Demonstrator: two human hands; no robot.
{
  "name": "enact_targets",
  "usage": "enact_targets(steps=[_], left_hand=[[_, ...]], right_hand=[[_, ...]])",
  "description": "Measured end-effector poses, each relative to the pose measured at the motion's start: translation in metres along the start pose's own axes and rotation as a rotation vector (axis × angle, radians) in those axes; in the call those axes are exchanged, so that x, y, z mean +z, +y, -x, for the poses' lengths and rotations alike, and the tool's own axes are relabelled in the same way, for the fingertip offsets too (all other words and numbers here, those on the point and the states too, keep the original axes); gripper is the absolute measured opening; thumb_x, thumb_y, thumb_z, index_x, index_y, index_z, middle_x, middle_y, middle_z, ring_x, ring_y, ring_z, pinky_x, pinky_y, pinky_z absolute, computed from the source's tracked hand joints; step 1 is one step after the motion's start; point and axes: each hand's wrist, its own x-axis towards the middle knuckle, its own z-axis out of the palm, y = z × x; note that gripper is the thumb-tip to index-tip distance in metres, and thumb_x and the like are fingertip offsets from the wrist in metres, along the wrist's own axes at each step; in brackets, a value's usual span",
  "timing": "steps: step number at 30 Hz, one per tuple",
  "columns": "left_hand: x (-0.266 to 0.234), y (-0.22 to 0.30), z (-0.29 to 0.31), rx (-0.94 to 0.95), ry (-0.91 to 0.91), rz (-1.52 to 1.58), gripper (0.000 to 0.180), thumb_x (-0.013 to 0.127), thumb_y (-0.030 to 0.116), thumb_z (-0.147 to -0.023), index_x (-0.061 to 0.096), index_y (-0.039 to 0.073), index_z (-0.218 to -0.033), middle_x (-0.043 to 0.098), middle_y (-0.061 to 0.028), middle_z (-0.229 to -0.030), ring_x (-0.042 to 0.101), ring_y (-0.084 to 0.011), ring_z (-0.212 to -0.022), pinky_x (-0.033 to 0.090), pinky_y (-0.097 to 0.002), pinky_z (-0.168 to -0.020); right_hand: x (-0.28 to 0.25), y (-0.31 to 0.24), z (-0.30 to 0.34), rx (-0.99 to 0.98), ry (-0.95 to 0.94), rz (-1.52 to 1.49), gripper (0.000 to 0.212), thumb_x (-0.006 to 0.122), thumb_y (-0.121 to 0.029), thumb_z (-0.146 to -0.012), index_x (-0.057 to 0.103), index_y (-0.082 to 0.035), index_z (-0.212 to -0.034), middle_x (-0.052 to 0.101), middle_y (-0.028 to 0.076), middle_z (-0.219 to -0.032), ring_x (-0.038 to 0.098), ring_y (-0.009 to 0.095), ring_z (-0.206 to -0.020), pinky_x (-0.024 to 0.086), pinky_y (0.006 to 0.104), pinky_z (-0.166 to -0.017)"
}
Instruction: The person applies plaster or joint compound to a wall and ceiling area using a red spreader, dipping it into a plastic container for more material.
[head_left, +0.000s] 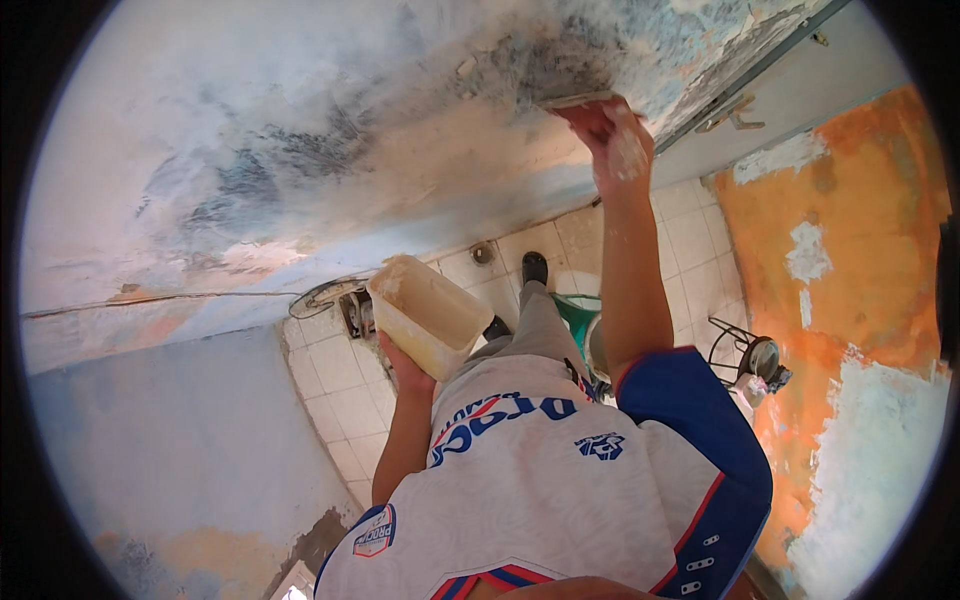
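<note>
Held in right hand [620, 138] at one o'clock: flat tool [578, 100], against dark-stained wall [400, 130]. Held in left hand [405, 364] at eight o'clock: pale rectangular tub [418, 335]. At three o'clock: patchy orange wall [880, 270].

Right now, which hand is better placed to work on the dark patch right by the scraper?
Probably the right hand: it holds the flat scraper up at the wall, beside the dark patch. The left hand is nearer the body, busy holding the pale yellow tub.
</note>
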Motion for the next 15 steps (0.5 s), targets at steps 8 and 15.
enact_targets(steps=[8,15], left_hand=[[0.014,0.006,0.001,0.030,-0.031,0.004,0.072,0.027,0.066,-0.099,0.034,0.018,-0.152,0.043,-0.0061,-0.151,0.043,-0.0292,-0.136,0.038,-0.0452,-0.112],[0.002,0.001,0.005,0.036,0.028,-0.022,0.072,0.028,0.067,-0.099,0.035,0.018,-0.151,0.044,-0.0063,-0.150,0.045,-0.0293,-0.135,0.039,-0.0448,-0.112]], right_hand=[[-0.154,0.186,-0.030,0.275,0.066,0.152,0.019,0.053,-0.022,-0.098,0.059,-0.004,-0.101,0.069,0.010,-0.085,0.069,0.019,-0.073,0.061,0.0320,-0.062],[-0.043,0.098,-0.064,0.176,-0.135,-0.049,0.009,0.055,-0.008,-0.094,0.059,-0.002,-0.098,0.065,0.012,-0.088,0.066,0.024,-0.073,0.063,0.0397,-0.072]])
